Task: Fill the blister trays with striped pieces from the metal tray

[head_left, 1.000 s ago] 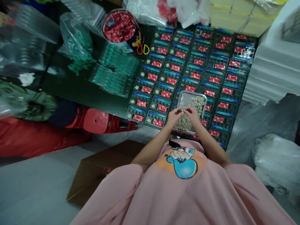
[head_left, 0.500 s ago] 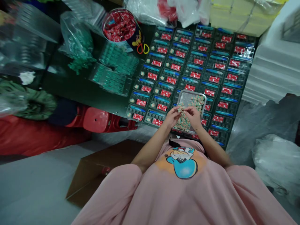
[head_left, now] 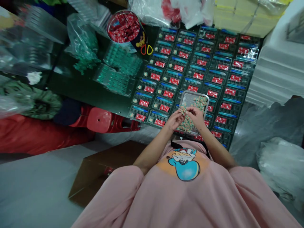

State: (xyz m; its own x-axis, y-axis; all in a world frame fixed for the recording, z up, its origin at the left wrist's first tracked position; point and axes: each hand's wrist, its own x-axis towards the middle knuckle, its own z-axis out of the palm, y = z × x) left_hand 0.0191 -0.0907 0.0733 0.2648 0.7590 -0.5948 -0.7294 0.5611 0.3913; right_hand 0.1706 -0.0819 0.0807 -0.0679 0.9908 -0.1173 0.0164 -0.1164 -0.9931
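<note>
My left hand [head_left: 176,120] is closed on a few small tan-and-green pieces [head_left: 182,110], pinched at the fingertips. Beside it, the fingers of my right hand [head_left: 196,117] come together at the same pieces; exactly what they grip is too small to make out. Both hands are over a clear plastic tray [head_left: 208,106] that holds many more such pieces [head_left: 187,124]. Under the tray lie rows of black compartment trays [head_left: 174,81], each with a blue pen-like item and a red dotted packet [head_left: 168,94]. Some on the left also carry a small tan piece.
A round tub [head_left: 142,39] of red packets stands at the back, with red-and-yellow-handled scissors [head_left: 146,49] beside it. Bags of green pieces [head_left: 118,68] lie to the left. White stacked trays [head_left: 268,72] are at right, a red stool [head_left: 99,120] and a cardboard box [head_left: 95,171] below left.
The pieces at my left fingertips show more clearly, and my right fingers have shifted slightly. The view has moved a little, so the left-side things appear further right.
</note>
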